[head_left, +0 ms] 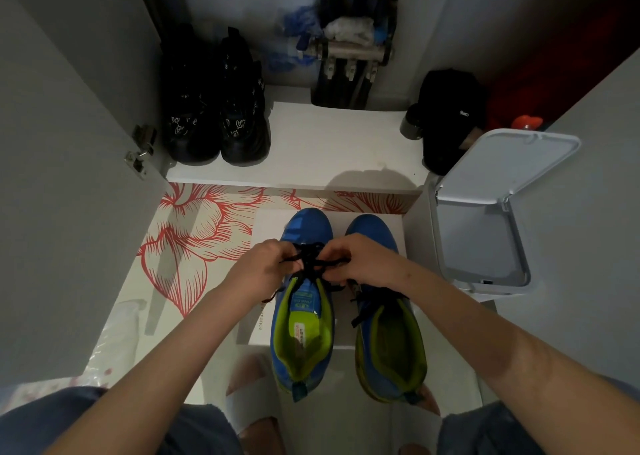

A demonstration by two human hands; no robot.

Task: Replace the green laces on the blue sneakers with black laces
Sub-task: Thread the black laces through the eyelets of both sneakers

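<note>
Lacing of the blue sneakers, apparently a late stage. The pair stands side by side, toes away from you, on a white box on the floor, in front of a low shelf. Your left hand and right hand meet above the upper eyelets of the left-hand sneaker. The fingers of each hand are curled and pinch a strand of the black lace, which bunches between them in what looks like a knot being formed. The right-hand sneaker shows a dark lace across its throat, ends loose. No green lace is visible.

To finish this step well, pull both strands with equal tension so that the crossing seats flat against the tongue. Keep the tongue centred under it. Check that the free ends are of like length before you form the loops. The sneaker is unsupported and will probably slide on the box, so draw outward, not upward.
</note>
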